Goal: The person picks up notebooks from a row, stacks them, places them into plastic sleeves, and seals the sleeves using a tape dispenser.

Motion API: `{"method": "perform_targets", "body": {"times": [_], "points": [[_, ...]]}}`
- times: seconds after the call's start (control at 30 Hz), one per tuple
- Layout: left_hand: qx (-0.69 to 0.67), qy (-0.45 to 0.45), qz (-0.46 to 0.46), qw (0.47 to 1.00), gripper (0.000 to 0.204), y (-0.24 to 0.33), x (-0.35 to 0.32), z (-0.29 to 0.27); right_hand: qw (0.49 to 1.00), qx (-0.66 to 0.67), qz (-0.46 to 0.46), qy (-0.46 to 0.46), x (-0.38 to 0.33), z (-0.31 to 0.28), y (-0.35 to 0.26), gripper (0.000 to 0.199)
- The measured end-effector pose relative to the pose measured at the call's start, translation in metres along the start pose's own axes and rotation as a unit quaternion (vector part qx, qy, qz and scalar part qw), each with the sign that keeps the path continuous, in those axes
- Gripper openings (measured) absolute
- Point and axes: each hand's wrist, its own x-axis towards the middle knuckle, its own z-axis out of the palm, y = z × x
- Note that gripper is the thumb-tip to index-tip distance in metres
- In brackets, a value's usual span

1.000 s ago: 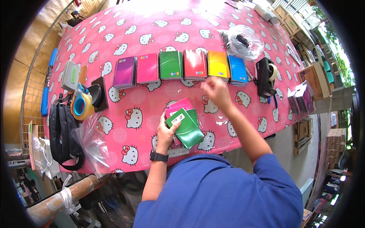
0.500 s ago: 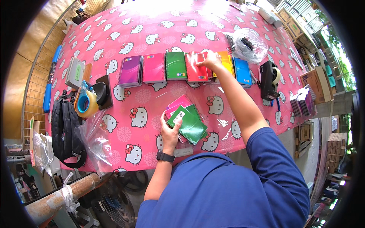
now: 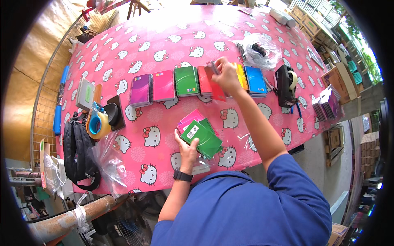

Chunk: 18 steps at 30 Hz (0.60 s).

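Note:
A row of small spiral notebooks lies across the pink patterned tablecloth (image 3: 156, 37): purple (image 3: 140, 89), pink (image 3: 163, 85), green (image 3: 186, 81), red, yellow and blue (image 3: 256, 80) stacks. My right hand (image 3: 225, 76) is stretched out over the red stack and lifts a red notebook (image 3: 214, 84) off it by its edge. Nearer to me, my left hand (image 3: 186, 147) presses on a small pile topped by a green notebook (image 3: 204, 138), with pink ones (image 3: 191, 119) under it. A black watch sits on that wrist.
A black tape dispenser (image 3: 285, 84) and a clear bag (image 3: 257, 50) stand at the right. At the left are a blue-and-yellow tape gun (image 3: 96, 125), a black backpack (image 3: 76, 149) and loose plastic bags (image 3: 108, 158). More notebooks (image 3: 326, 103) lie at the table's right edge.
My right hand has reached from the near pile out to the row and has taken hold of a red notebook. The left hand has stayed on the green-topped pile.

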Motion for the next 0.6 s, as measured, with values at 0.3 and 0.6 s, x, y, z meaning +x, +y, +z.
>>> {"method": "perform_targets", "body": {"times": [0.3,0.6], "points": [[0.000,-0.031,-0.036,0.999,0.083,0.011,0.004,0.001,0.918,0.149,0.004,-0.366,-0.105,0.007,0.006,0.044],[-0.040,-0.038,-0.027,0.998,0.082,-0.003,0.009,0.000,0.932,-0.307,-0.185,-0.051,-0.038,-0.035,0.116,0.020]]}}
